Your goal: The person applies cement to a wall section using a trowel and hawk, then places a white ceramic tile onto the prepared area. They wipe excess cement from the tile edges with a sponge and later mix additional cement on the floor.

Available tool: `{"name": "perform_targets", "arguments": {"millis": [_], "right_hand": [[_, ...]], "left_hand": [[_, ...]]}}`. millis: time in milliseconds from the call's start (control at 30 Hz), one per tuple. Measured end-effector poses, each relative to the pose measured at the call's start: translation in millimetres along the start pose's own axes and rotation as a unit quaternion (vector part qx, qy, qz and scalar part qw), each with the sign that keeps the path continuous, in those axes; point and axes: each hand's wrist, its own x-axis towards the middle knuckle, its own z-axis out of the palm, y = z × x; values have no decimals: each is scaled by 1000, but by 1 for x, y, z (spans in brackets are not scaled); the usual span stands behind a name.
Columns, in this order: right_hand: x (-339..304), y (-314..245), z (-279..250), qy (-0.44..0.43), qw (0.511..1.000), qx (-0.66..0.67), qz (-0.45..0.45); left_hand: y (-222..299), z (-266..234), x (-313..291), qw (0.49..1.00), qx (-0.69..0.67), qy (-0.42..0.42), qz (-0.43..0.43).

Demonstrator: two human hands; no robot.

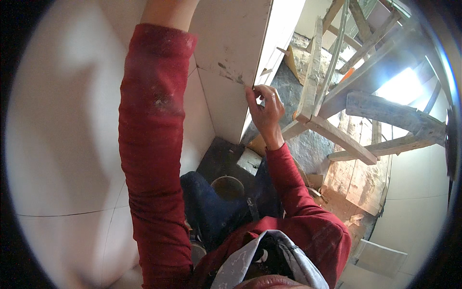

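Observation:
My right hand [267,111] is at the outer vertical edge of a pale tiled wall corner [231,103]. Its thumb and bent forefinger come together right at that edge; whatever they pinch is too small to make out. Dark smudges mark the tile beside the fingertips. My left arm [156,120], in a dusty red sleeve, reaches up along the tiled wall [67,159] and leaves the picture at the top, so the left hand is out of sight.
To the right stands a rough wooden trestle or scaffold [341,135] with boards and poles, close to my right arm. Planks [358,178] lie below it. Near my legs is a round bucket-like thing [227,188]. Bright light glares at the upper right.

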Motion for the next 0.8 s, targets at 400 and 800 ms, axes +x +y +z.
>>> {"name": "perform_targets", "arguments": {"millis": [400, 800], "right_hand": [[12, -13, -7, 6, 992, 64, 108], [21, -12, -11, -62, 967, 110, 219]], "left_hand": [[-5, -2, 6, 999, -16, -29, 0], [-2, -6, 5, 999, 21, -27, -8]]}}
